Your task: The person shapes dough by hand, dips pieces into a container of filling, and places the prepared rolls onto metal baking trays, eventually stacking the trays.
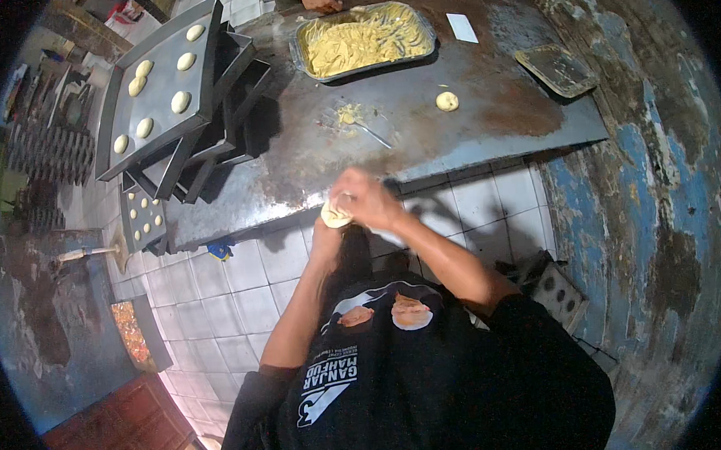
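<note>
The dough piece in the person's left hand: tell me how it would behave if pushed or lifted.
The dough piece is probably soft and would dent when pushed, as its surface looks creased and uneven. It is likely light, being small enough for the left hand alone to support. It seems unlikely to roll far, since its outline looks slightly flattened.

The person's black shirt (482, 373) is carrying the print that is showing here. Bold white capitals (330, 372) are running in two short lines across its front, appearing upside down in this view. Smaller white print (336, 351) is sitting just above them, too tiny for making out. Below the capitals, a white angular emblem (334, 396) is standing beside a single outlined numeral (307, 411).
</note>
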`<state>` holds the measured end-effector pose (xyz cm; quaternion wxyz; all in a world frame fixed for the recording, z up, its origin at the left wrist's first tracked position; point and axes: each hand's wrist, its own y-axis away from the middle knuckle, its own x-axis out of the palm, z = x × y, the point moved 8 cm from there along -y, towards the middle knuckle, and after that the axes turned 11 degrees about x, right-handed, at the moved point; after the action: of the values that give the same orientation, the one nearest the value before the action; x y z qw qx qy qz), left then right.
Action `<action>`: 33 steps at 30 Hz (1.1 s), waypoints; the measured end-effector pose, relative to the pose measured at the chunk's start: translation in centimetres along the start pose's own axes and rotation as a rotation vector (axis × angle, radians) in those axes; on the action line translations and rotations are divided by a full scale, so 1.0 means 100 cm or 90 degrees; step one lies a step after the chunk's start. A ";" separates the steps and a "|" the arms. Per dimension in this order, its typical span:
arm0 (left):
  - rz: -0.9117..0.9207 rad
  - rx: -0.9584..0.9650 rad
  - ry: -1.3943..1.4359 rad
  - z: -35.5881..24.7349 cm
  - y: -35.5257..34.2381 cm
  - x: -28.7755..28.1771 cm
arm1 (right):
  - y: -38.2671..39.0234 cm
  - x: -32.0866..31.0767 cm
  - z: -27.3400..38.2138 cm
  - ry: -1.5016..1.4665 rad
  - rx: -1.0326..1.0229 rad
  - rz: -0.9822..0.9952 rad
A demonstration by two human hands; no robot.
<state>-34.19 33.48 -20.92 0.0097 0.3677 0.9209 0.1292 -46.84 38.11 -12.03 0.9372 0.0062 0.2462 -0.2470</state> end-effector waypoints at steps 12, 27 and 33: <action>-0.001 0.055 -0.049 -0.067 -0.136 -0.045 | -0.138 0.015 -0.187 0.434 0.215 0.034; -0.016 0.129 -0.253 -0.119 -0.320 -0.068 | -0.358 -0.059 -0.166 0.666 0.075 0.138; -0.048 0.122 -0.190 -0.101 -0.341 -0.084 | -0.371 -0.057 -0.202 0.383 0.259 0.365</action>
<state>-52.21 1.66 -20.20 0.1159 0.3473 0.9304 -0.0155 -77.68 10.79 -23.04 0.8341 0.3292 0.4425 -0.0082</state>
